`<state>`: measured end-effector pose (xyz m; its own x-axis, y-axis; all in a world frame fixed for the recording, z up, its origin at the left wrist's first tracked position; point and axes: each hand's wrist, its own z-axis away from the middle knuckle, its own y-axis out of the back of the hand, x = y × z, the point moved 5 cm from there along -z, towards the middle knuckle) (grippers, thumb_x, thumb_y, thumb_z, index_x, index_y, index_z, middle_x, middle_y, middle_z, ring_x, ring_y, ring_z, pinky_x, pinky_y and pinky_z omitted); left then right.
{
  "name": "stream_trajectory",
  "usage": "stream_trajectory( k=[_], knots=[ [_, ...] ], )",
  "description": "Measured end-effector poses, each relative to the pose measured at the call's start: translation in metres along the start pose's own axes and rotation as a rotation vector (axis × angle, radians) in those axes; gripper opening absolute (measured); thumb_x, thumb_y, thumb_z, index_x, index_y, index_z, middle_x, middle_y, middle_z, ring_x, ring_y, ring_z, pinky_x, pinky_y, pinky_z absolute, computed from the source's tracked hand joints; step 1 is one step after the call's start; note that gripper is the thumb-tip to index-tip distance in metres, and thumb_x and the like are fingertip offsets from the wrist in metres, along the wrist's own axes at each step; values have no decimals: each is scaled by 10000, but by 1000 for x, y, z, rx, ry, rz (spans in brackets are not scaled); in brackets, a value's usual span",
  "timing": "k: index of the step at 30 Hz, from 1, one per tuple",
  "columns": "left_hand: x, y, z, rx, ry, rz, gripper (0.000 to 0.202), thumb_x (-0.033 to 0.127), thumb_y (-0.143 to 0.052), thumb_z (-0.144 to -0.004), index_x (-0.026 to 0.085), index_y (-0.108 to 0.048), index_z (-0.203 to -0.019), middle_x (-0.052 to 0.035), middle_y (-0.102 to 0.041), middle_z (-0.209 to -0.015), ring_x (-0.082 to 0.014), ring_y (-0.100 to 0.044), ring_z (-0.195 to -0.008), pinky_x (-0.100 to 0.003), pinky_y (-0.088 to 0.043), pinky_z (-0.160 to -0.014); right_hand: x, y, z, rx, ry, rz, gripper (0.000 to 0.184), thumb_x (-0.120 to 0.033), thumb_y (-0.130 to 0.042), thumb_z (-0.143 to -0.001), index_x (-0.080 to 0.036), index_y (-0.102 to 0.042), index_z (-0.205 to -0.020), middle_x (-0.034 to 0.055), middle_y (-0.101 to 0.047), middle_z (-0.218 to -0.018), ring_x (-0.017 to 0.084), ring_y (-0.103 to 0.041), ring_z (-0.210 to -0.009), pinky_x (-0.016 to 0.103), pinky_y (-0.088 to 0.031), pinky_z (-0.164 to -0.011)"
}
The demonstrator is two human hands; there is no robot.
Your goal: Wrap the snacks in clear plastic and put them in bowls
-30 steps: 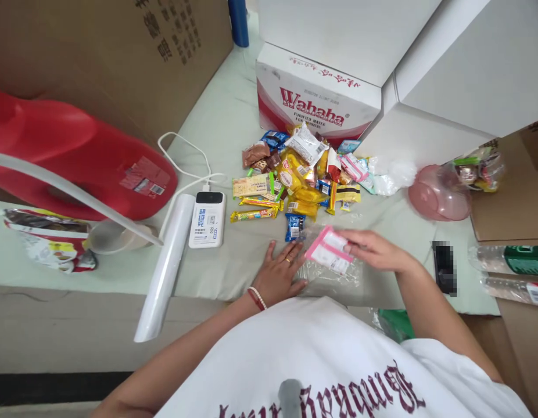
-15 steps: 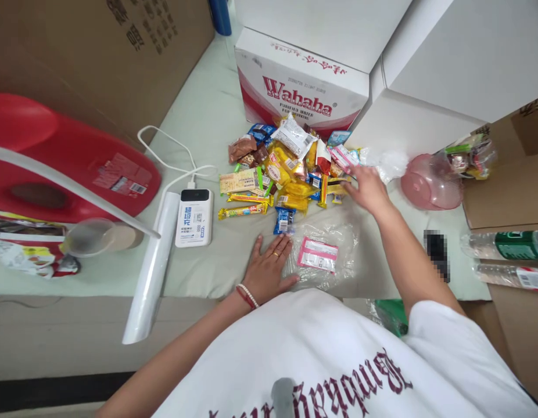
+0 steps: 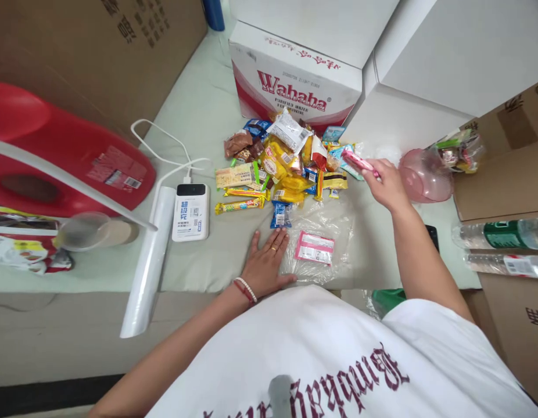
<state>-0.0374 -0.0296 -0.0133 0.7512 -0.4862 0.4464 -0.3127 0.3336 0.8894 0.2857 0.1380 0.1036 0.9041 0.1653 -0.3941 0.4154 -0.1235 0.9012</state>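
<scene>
My right hand (image 3: 386,183) pinches a pink snack packet (image 3: 358,162) by one end, just right of a heap of wrapped snacks (image 3: 278,159). My left hand (image 3: 268,261) lies flat with fingers spread, its thumb by the edge of a clear plastic bag (image 3: 339,232). On that bag rests another pink-and-white packet (image 3: 315,248). A small blue packet (image 3: 280,214) sits just beyond my left fingertips. Yellow, brown, blue and white wrappers overlap in the heap, so the lower ones are hidden.
Behind the heap stands a Wahaha water carton (image 3: 295,81). To the left are a power bank (image 3: 190,213) with a white cable, a plastic roll (image 3: 147,267), a cup (image 3: 88,231) and a red jug (image 3: 68,157). A pink bowl (image 3: 426,174) and plastic bottles (image 3: 504,235) are at right.
My right hand has taken the pink packet from the heap's right side, lifting it and drawing it a little to the right. My left hand stays flat. The view has shifted slightly.
</scene>
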Motion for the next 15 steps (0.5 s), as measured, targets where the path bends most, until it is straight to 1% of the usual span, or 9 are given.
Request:
stream_trajectory(
  k=[1,3,5,7,8,9,11,13,15],
  knots=[
    [0,0,2,0,-4,-4,986,651,-685,-847,144,-354,-1625,-208,-303,-1692,-377,-287,-1585,-658,47,-1291,-12,6,22,-43,14,-69,424,-471,-566,-1007,-165,-742,-1242,113,-733,-1095,233,-639,-1014,366,-501,-910],
    [0,-1,5,7,-10,-12,1003,654,-690,-840,134,-347,-1626,-212,-287,-1695,-379,-280,-1587,-661,45,-1290,-37,-1,67,-273,-12,-362,462,-556,-572,-991,-199,-736,-1234,67,-750,-1078,227,-678,-980,336,-539,-851],
    [-1,-3,8,11,-15,-19,1022,659,-691,-835,118,-338,-1627,-214,-265,-1701,-377,-272,-1590,-663,46,-1289,-62,-21,105,-527,-45,-571,495,-585,-551,-992,-201,-714,-1259,56,-759,-1107,229,-697,-975,329,-557,-827],
    [-2,-4,9,10,-18,-29,1028,656,-691,-834,111,-332,-1628,-213,-258,-1704,-381,-270,-1590,-670,38,-1288,-80,-45,130,-670,-37,-564,486,-558,-493,-1022,-194,-705,-1264,71,-757,-1122,229,-691,-973,344,-555,-843],
    [-2,-4,9,10,-18,-36,1027,651,-692,-834,112,-330,-1629,-213,-261,-1704,-385,-272,-1589,-674,29,-1287,-84,-55,136,-678,-16,-481,472,-531,-463,-1037,-189,-711,-1249,88,-750,-1124,235,-677,-982,365,-545,-873],
    [-3,-4,9,13,-18,-41,1025,645,-694,-834,115,-328,-1632,-214,-268,-1702,-391,-277,-1586,-678,21,-1286,-87,-63,139,-646,8,-360,462,-506,-445,-1047,-184,-719,-1232,111,-736,-1141,249,-656,-1011,395,-529,-913],
    [-2,-4,9,24,-24,-48,1023,638,-695,-834,128,-321,-1638,-213,-279,-1700,-403,-282,-1581,-679,7,-1286,-88,-70,140,-514,57,-93,459,-489,-453,-1047,-171,-714,-1252,169,-678,-1257,302,-585,-1135,470,-476,-998],
    [-2,-4,9,35,-32,-49,1025,637,-695,-834,139,-312,-1644,-210,-285,-1699,-408,-282,-1580,-674,4,-1288,-93,-73,141,-426,122,80,522,-539,-545,-1004,-166,-660,-1351,203,-591,-1405,362,-485,-1263,527,-427,-1051],
    [-1,-4,9,41,-31,-48,1028,637,-696,-832,145,-307,-1646,-207,-283,-1701,-408,-279,-1581,-666,12,-1290,-101,-79,145,-450,189,144,695,-586,-692,-907,-171,-572,-1452,201,-564,-1450,394,-434,-1308,548,-414,-1066]
  ],
)
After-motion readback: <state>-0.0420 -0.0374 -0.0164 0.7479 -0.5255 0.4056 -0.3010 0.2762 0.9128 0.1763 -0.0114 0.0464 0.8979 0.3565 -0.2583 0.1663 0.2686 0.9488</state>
